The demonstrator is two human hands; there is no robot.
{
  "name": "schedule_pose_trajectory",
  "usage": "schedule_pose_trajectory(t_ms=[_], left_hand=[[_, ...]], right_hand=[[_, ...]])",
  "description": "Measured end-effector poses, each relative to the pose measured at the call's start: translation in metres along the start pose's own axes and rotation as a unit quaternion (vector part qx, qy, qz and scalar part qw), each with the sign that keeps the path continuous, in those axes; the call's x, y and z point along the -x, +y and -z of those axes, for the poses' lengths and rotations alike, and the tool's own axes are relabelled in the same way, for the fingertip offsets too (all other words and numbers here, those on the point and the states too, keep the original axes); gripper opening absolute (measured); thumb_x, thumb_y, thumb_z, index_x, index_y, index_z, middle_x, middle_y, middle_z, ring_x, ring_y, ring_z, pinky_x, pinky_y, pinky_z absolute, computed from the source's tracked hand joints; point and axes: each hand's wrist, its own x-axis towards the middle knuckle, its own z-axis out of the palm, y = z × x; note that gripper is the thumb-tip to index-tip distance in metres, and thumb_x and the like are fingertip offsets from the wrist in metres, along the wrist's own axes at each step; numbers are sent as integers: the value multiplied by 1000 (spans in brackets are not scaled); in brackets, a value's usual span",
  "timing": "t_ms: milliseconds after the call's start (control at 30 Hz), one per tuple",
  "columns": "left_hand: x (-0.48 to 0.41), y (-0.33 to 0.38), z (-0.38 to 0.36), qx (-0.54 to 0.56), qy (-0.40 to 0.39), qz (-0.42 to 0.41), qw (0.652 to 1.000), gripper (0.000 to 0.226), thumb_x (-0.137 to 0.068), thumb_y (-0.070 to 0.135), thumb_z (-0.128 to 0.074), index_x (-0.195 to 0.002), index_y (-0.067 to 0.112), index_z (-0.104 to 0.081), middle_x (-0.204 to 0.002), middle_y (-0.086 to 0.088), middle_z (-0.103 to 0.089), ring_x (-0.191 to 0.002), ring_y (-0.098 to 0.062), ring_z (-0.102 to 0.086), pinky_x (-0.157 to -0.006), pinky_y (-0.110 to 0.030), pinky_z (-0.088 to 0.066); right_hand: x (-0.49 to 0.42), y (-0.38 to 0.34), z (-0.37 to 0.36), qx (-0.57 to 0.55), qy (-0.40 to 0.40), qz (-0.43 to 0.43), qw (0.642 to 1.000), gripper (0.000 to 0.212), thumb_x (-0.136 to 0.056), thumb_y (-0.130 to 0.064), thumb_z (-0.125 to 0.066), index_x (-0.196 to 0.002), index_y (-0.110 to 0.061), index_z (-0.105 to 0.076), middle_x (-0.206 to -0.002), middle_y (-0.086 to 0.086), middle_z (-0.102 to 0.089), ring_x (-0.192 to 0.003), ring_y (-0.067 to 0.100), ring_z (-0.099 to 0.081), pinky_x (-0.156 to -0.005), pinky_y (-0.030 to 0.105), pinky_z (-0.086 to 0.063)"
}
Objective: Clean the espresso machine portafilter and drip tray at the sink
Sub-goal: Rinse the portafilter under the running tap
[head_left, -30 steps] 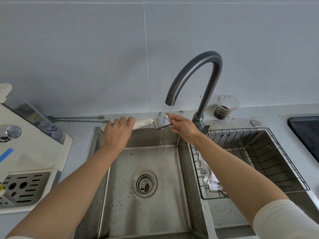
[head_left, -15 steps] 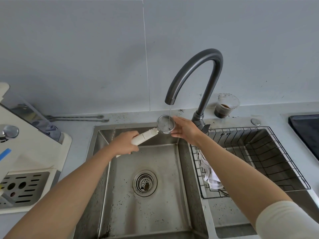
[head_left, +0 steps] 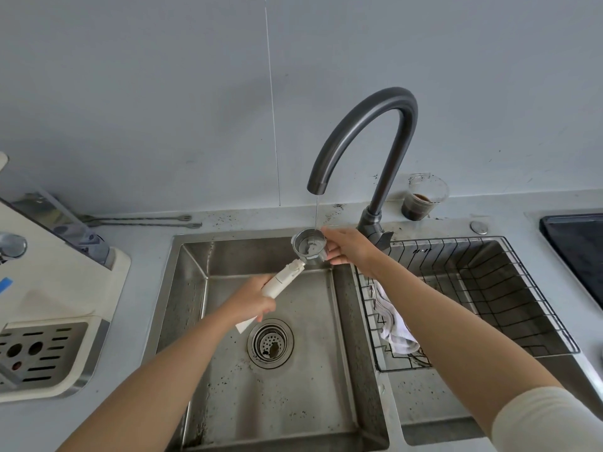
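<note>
At the lower left of the frame the drip tray [head_left: 42, 350] sits in the espresso machine [head_left: 49, 288], not yet brought to the sink [head_left: 195, 288], so that half of the job looks untouched. Toward the middle, just above the drain [head_left: 270, 343], the left hand [head_left: 257, 300] has its fingers curled round the white handle of the portafilter [head_left: 285, 278]. Its metal head is held open side up slightly above the centre of the frame, over the back of the basin. The right hand [head_left: 346, 246] cups the head's right side, fingers bent round its rim. A thin stream from the faucet [head_left: 365, 125] falls into the head. Dark specks dot the basin floor and the counter behind, so the rinse seems under way rather than finished.
</note>
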Motion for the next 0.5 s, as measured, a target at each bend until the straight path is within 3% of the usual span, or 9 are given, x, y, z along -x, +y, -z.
schedule_pose_trajectory(t_ms=[67,200,267,333,400,500], left_hand=[[-1,0,-4,-7,16,6,1000,44,-77,-3,-55,-111,25,-46,-69,2,-50,-45,-13,-47,-47,-20,-40],[-4,-3,-6,-103,81,26,991,19,-78,8,-54,-82,22,-41,-70,2,-48,-59,-21,-50,-56,-29,-40],[-3,-1,-4,-172,120,22,977,20,-79,12,-53,-76,22,-37,-70,1,-49,-66,-24,-51,-57,-29,-37],[2,3,1,-238,160,15,958,13,-82,15,-53,-89,18,-42,-78,-1,-54,-70,-23,-51,-60,-29,-40],[6,7,5,-299,185,12,936,21,-85,17,-52,-105,15,-46,-90,-4,-61,-73,-22,-53,-62,-30,-42],[8,8,10,-350,217,11,911,24,-87,17,-51,-110,13,-45,-100,-4,-65,-85,-27,-64,-63,-33,-44]], right_hand=[[0,0,-1,6,5,4,1000,30,-97,-31,-42,-76,-16,-59,-69,1,-57,-64,12,-53,-65,23,-44],[2,-1,-1,28,13,7,999,23,-95,-24,-45,-77,-14,-55,-73,0,-56,-67,11,-53,-65,22,-43],[2,0,-2,43,16,5,999,18,-95,-21,-47,-82,-14,-57,-80,2,-59,-70,12,-55,-66,22,-45],[4,1,-5,36,20,13,999,15,-94,-17,-48,-102,-10,-59,-88,5,-60,-71,13,-57,-68,24,-48],[5,3,-9,37,33,29,998,24,-94,-12,-48,-116,-7,-56,-91,4,-59,-72,12,-58,-70,27,-51],[7,5,-18,34,25,30,999,34,-91,-6,-51,-124,-14,-46,-98,3,-58,-70,16,-62,-68,27,-56]])
